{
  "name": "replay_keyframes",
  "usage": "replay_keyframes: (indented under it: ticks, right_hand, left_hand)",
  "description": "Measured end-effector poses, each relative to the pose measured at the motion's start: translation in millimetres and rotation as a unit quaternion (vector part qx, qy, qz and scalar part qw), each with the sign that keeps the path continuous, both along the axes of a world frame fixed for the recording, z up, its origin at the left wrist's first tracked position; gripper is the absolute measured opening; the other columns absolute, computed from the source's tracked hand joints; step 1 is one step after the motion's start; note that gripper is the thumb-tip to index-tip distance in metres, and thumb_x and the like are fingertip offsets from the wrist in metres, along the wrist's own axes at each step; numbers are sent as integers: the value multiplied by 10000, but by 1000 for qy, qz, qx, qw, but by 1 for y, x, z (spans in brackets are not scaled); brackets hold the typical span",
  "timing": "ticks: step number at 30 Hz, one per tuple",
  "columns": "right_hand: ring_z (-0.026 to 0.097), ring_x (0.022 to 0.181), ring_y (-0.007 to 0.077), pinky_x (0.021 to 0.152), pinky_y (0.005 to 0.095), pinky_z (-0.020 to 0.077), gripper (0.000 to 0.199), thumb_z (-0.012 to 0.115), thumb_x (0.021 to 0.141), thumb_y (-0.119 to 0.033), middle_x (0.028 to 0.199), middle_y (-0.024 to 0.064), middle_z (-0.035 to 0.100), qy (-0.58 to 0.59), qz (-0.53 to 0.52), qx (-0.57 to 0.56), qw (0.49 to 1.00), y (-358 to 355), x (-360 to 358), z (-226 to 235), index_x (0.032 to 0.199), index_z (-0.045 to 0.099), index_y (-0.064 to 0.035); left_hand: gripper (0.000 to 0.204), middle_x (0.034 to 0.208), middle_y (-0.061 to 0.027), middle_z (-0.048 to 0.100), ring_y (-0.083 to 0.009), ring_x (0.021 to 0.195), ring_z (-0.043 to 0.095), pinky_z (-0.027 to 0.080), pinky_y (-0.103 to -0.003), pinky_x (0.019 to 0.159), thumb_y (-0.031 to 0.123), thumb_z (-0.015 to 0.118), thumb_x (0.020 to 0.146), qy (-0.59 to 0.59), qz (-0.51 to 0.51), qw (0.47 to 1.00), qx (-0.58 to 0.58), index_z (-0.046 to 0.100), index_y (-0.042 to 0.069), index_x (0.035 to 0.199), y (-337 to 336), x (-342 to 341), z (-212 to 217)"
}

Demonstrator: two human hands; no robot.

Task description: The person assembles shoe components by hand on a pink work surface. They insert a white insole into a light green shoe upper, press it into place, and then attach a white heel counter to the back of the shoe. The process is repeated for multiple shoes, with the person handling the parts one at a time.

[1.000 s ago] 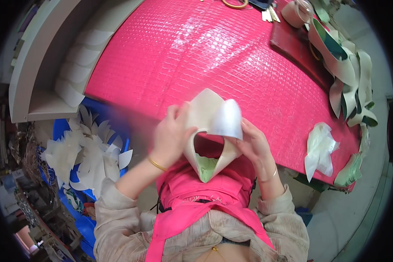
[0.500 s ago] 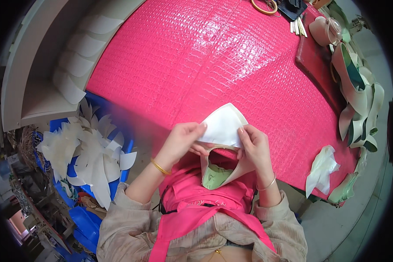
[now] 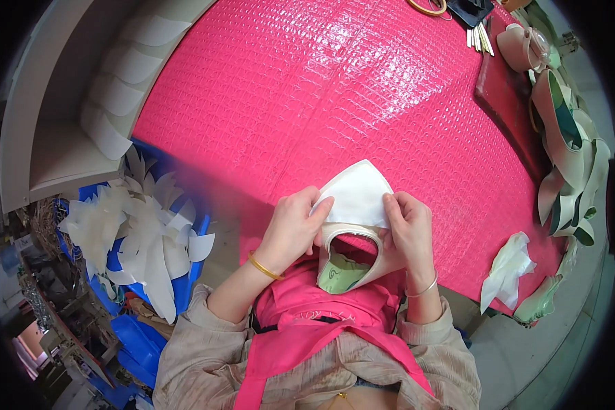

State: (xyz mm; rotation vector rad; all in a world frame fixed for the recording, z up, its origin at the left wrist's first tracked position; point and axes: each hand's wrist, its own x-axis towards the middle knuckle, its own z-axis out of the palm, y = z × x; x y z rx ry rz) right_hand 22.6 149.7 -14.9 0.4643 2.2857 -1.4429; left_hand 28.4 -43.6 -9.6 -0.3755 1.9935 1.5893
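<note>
A cream shoe upper (image 3: 384, 263) with a green patterned lining (image 3: 343, 273) is held at the table's near edge, above my lap. Its opening faces me, and a smooth white curved panel (image 3: 357, 195) spreads over its far part. My left hand (image 3: 296, 222) pinches the left side of the panel, thumb on top, with the fingers curled beneath. On the other side, my right hand (image 3: 408, 229) grips the panel's right corner and the upper's side between thumb and fingers. The undersides, where the fingers press, are hidden.
The pink-covered table (image 3: 273, 109) spreads ahead. A blue bin (image 3: 201, 229) of pale cut pieces stands at left, below a shelf (image 3: 55, 171) with stacked white pieces. More shoe uppers (image 3: 557, 130) line the right edge, near a crumpled white sheet (image 3: 507, 270) and a dark red board (image 3: 506, 102).
My left hand has shifted slightly right and its fingers have curled further under the panel. My right hand has moved slightly right, and the upper's opening shows wider.
</note>
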Motion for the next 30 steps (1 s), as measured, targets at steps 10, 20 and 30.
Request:
replay_keyframes:
  ticks: [10, 20, 30]
  right_hand:
    - [555, 677, 439, 643, 489, 458, 319, 494, 840, -235, 676, 258, 560, 71, 163, 175, 968, 3, -14, 1, 689, 544, 42]
    - [610, 813, 299, 671, 420, 483, 276, 721, 687, -250, 887, 172, 611, 207, 155, 307, 916, 36, 28, 23, 839, 589, -60]
    - [372, 1262, 210, 1056, 448, 208, 563, 556, 813, -320, 1374, 23, 397, 211, 394, 343, 826, 43, 69, 16, 1331, 409, -156]
  left_hand:
    - [359, 754, -125, 623, -276, 701, 631, 498, -409, 616, 348, 686, 720, 177, -192, 862, -435, 560, 33, 837, -20, -2, 18]
    - [509, 1368, -101, 387, -259, 1247, 382, 304, -443, 1015, 219, 572, 810, 457, -308, 804, -223, 434, 37, 1265, 11, 12, -19]
    - [378, 1260, -69, 516, -245, 1191, 465, 340, -446, 995, 155, 544, 819, 463, -364, 783, -199, 539, 89, 1191, -65, 14, -15]
